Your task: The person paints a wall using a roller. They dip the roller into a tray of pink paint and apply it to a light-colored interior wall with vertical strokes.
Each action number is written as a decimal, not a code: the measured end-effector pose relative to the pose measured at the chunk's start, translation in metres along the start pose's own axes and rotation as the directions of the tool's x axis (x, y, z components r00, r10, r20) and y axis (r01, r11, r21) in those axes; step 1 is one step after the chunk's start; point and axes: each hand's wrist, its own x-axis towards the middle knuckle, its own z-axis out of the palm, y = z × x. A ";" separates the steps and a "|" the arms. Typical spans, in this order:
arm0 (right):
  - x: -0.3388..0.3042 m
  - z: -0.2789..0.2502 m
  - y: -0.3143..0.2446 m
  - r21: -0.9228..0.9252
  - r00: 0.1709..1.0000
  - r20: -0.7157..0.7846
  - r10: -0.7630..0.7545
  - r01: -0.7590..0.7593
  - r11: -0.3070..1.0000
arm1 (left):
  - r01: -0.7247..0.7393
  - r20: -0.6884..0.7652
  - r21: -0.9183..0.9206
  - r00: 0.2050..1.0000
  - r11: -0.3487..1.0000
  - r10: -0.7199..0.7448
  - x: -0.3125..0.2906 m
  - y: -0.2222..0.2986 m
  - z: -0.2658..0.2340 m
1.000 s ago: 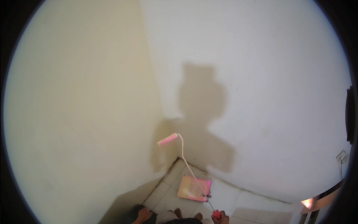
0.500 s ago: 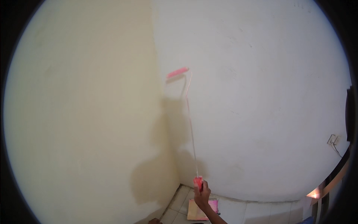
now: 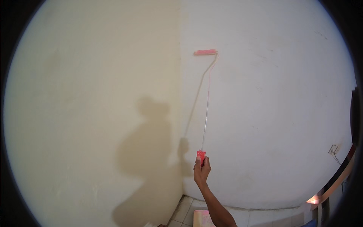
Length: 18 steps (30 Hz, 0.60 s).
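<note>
Extending above the right hand [image 3: 202, 174] is a roller [image 3: 206, 52].

No words or numbers can be read.

Head camera: it is worn on the person's head, being the left one of two side by side.
Wall corner [image 3: 181, 83]: the lens faces toward it, so this upright line stands near the middle of the view.
Left wall [image 3: 75, 94] and right wall [image 3: 272, 113]: they fill most of the view, one at each side.
Floor [image 3: 184, 209]: a small part enters below; the look goes more forward than down.
Right hand [image 3: 202, 172]: it is nearer to the lens than the walls.
Dark border [image 3: 9, 22]: it closes the wide fisheye view roundly.
</note>
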 end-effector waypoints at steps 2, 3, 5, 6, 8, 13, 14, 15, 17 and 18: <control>0.027 0.002 -0.008 -0.027 0.999 0.012 0.038 -0.038 0.999 | 0.003 0.009 0.012 1.000 1.000 -0.003 0.002 0.026 0.001; 0.025 0.008 -0.007 -0.007 0.998 0.013 0.065 -0.065 0.998 | 0.019 0.016 -0.002 1.000 1.000 -0.019 0.004 0.028 -0.007; 0.019 0.017 -0.009 0.028 0.993 0.012 0.117 -0.117 0.993 | 0.048 0.035 -0.032 0.998 0.998 -0.047 0.006 0.033 -0.023; 0.014 0.011 -0.017 0.058 0.991 0.031 0.131 -0.133 0.989 | 0.076 0.043 -0.039 0.996 0.996 -0.074 -0.008 0.044 -0.018; 0.025 0.011 -0.038 0.125 0.987 0.039 0.154 -0.158 0.980 | 0.110 0.066 -0.034 0.992 0.993 -0.108 -0.018 0.066 -0.022; 0.062 0.028 -0.063 0.133 0.991 0.065 0.117 -0.124 0.983 | 0.052 0.043 0.027 0.998 0.998 -0.054 -0.008 0.061 -0.019; 0.064 0.029 -0.062 0.108 0.991 0.069 0.112 -0.119 0.987 | 0.046 0.053 0.039 0.997 0.998 -0.048 -0.006 0.065 -0.020; 0.058 0.026 -0.053 0.057 0.992 0.063 0.106 -0.110 0.992 | 0.027 0.043 0.012 0.999 1.000 -0.027 -0.008 0.068 -0.022; 0.022 0.010 -0.017 -0.054 0.995 0.053 0.086 -0.083 0.995 | -0.018 0.025 -0.049 1.000 0.999 0.019 -0.011 0.073 -0.020; 0.000 0.003 -0.009 -0.027 0.995 0.049 0.091 -0.089 0.996 | -0.068 0.008 -0.026 0.998 0.997 0.068 -0.010 0.072 -0.017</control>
